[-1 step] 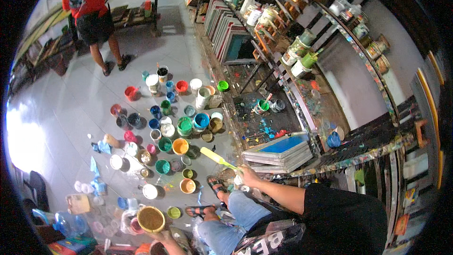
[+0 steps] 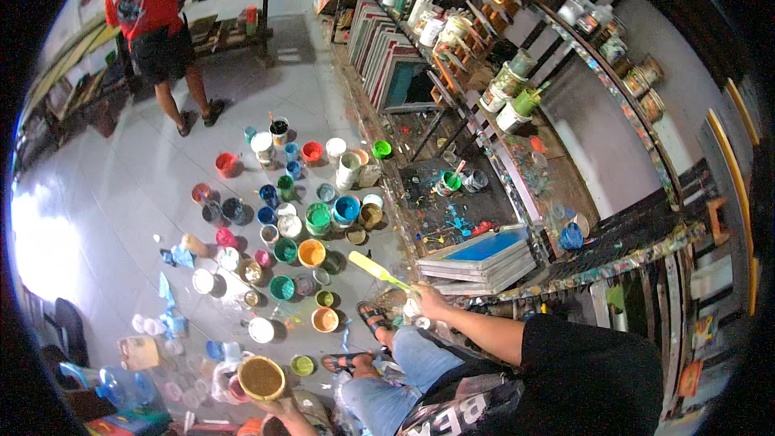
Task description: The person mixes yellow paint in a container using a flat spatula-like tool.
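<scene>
The right hand (image 2: 432, 302) has its fingers clamped on a yellow spatula (image 2: 370, 265) pointing to ten o'clock, the left hand (image 2: 281, 407), finger closure I cannot tell, supports the brown-filled tub (image 2: 241, 381) at seven o'clock, seemingly a holding step whose next move calls for steadiness.

grey tiled floor (image 2: 258, 101) | white glare (image 2: 44, 246), left | paint-splattered shelving (image 2: 617, 273), right | pale wall (image 2: 577, 113) behind shelving

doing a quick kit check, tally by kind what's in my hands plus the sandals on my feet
Tub, brown inside, in the left hand: 1
Yellow spatula, in the right hand: 1
Sandals: 2
Total: 4
</scene>
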